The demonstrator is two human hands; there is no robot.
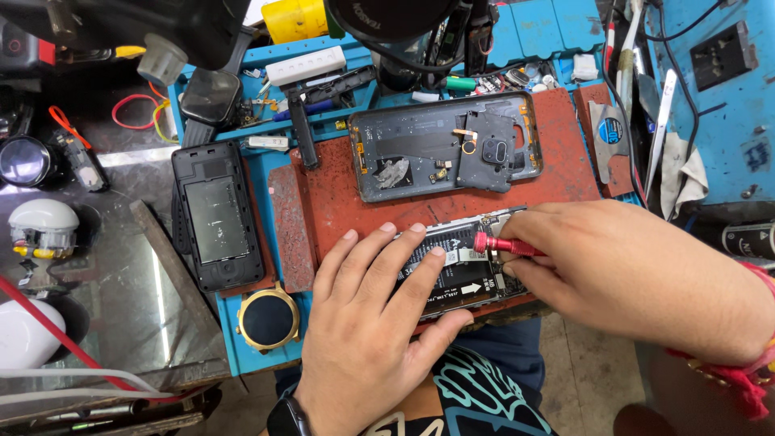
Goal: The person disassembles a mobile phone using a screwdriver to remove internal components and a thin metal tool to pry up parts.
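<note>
Right now the left hand (367, 323) lies flat, fingers spread, on the open phone (460, 270) — likely so it cannot slide on the red mat (339, 206). Just beside it, the right hand (622, 270) pinches a red screwdriver (504, 245), tip down on the phone's top end. Past both hands lies the phone's back cover (444, 145) — off and out of the way.

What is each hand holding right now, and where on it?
Right hand grips the red screwdriver by its handle. Left hand holds nothing; it lies flat on the opened phone.
</note>
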